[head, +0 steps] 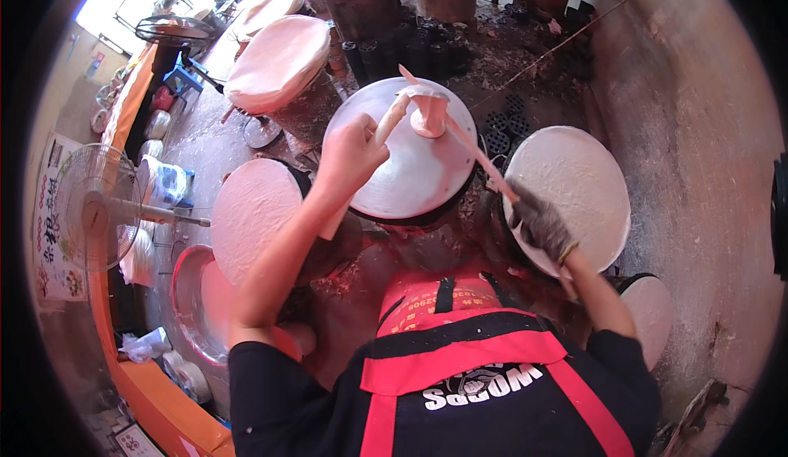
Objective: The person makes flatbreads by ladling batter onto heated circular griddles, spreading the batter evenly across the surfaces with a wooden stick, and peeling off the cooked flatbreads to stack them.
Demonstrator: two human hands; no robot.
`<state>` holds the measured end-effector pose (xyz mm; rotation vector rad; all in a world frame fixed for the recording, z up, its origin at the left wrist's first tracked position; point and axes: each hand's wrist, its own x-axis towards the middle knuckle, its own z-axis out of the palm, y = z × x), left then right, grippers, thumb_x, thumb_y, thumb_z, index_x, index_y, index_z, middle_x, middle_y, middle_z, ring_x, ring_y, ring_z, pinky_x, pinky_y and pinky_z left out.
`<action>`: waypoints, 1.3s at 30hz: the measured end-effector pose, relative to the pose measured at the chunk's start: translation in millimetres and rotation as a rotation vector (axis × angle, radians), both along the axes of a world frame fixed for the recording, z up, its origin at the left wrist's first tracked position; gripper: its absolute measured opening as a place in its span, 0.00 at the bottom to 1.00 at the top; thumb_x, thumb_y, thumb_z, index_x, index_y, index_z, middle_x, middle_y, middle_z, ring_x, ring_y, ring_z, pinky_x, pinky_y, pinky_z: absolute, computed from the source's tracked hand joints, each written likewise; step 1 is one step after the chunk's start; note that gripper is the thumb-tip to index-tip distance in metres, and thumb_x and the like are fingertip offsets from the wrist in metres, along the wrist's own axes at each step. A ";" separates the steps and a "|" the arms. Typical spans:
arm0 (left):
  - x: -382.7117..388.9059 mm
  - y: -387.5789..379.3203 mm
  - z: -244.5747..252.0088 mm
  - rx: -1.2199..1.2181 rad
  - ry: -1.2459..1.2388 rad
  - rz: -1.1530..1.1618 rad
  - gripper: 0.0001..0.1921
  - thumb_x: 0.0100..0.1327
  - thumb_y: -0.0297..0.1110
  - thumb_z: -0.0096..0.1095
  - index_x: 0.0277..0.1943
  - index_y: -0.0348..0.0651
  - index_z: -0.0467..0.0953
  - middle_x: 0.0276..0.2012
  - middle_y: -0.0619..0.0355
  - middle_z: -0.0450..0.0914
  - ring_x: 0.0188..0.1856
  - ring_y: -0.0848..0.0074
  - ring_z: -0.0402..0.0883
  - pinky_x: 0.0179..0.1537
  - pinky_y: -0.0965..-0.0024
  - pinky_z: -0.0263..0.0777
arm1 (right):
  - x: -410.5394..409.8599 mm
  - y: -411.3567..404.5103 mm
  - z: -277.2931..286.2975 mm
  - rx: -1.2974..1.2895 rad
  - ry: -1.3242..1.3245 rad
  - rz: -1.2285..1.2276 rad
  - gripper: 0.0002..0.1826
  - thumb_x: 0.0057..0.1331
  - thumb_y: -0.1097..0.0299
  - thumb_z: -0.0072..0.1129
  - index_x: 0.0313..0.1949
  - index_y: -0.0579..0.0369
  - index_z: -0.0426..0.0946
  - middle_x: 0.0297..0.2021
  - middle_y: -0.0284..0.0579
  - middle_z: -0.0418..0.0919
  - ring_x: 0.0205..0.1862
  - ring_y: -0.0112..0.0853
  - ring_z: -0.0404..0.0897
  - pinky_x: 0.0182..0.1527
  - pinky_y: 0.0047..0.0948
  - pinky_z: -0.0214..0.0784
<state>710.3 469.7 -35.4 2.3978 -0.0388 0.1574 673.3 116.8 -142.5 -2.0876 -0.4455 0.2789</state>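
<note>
My bare left hand [354, 152] grips the pale, batter-coated handle of a ladle [425, 92] above a round metal griddle [394, 186]. Thick batter [429, 118] falls from the tilted ladle and makes a small mound right of the griddle's middle. A thin, cloudy film covers part of the griddle's surface. My right hand [542, 220], in a dark grey glove, holds a long wooden stick [480, 155]. That stick slants up to the left across the griddle and passes by the ladle; what is at its far end is partly hidden.
Pale flat sheets cover round griddles to the right [569, 192] and left [255, 217]. A tall stack of flatbreads [280, 63] stands beyond. Perforated coal briquettes [508, 124] lie beside the griddle. A red-rimmed basin [184, 309] and a fan [95, 210] are at the left; a wall [689, 167] bounds the right.
</note>
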 end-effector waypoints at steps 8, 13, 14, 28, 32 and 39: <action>59.5 -55.9 -152.9 -0.013 -0.052 0.296 0.11 0.49 0.26 0.56 0.37 0.33 0.75 0.26 0.45 0.79 0.32 0.47 0.78 0.36 0.56 0.72 | -56.3 51.9 -114.2 -0.105 0.108 -0.422 0.26 0.65 0.61 0.52 0.63 0.40 0.65 0.41 0.61 0.77 0.38 0.52 0.78 0.43 0.45 0.69; 79.4 -49.9 -141.3 -0.036 -0.194 0.481 0.06 0.51 0.25 0.54 0.32 0.37 0.75 0.33 0.44 0.73 0.39 0.50 0.74 0.39 0.52 0.68 | 0.2 114.8 -128.7 -0.079 -0.189 -0.560 0.26 0.65 0.58 0.50 0.63 0.31 0.64 0.37 0.62 0.77 0.40 0.54 0.77 0.43 0.47 0.67; 83.7 -46.4 -128.7 0.015 -0.224 0.466 0.06 0.52 0.26 0.54 0.32 0.38 0.76 0.32 0.45 0.74 0.38 0.50 0.75 0.39 0.52 0.68 | 19.5 120.9 -143.8 -0.085 -0.192 -0.572 0.26 0.65 0.58 0.50 0.63 0.31 0.64 0.37 0.62 0.77 0.40 0.54 0.77 0.43 0.47 0.67; -13.7 72.5 -126.2 -0.027 -0.136 0.463 0.09 0.48 0.32 0.58 0.32 0.41 0.81 0.27 0.46 0.79 0.32 0.57 0.78 0.35 0.60 0.69 | 10.8 230.0 -149.3 0.678 0.252 -0.758 0.27 0.64 0.62 0.52 0.60 0.63 0.65 0.53 0.51 0.74 0.47 0.36 0.75 0.52 0.30 0.65; -68.4 90.3 -136.0 -0.364 -0.041 0.491 0.11 0.57 0.36 0.60 0.34 0.36 0.78 0.20 0.57 0.76 0.21 0.76 0.75 0.24 0.71 0.67 | 84.4 262.8 -145.4 0.447 0.049 -0.728 0.27 0.63 0.63 0.52 0.59 0.62 0.66 0.53 0.52 0.75 0.51 0.40 0.74 0.56 0.32 0.62; -195.2 108.9 -157.0 -1.168 0.346 0.513 0.15 0.71 0.42 0.45 0.36 0.39 0.71 0.22 0.61 0.73 0.15 0.84 0.65 0.16 0.80 0.60 | 33.5 238.7 -62.2 0.531 0.576 -0.578 0.22 0.60 0.62 0.60 0.56 0.40 0.75 0.15 0.26 0.62 0.10 0.19 0.57 0.13 0.23 0.52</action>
